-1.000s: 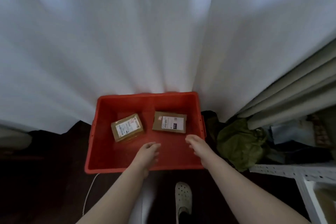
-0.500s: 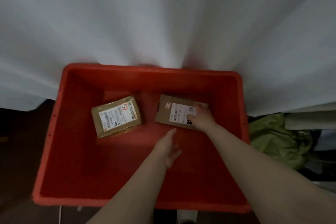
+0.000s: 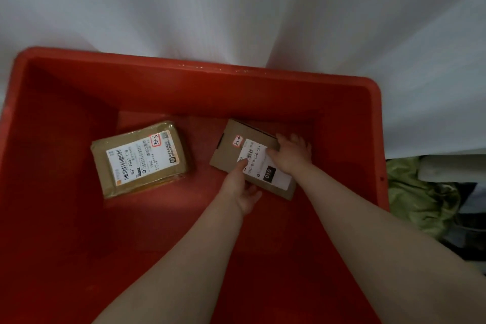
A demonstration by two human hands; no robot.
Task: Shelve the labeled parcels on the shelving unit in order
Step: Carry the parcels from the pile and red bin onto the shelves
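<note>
Red crate (image 3: 200, 71): left wall and near rim cut off by frame edge. Inside it, right hand (image 3: 290, 155) covers label corner of flat parcel (image 3: 231, 150); fine print unreadable.

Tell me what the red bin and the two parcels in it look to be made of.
Bin: probably moulded hard plastic, red with a faint sheen; the walls and rounded rim look like one piece.
Left parcel: brown paper or cardboard, apparently under clear tape or film; it glints and wrinkles at the edges.
Right parcel: plain matte brown cardboard with crisp edges and no shine.
Both carry white paper labels.
</note>
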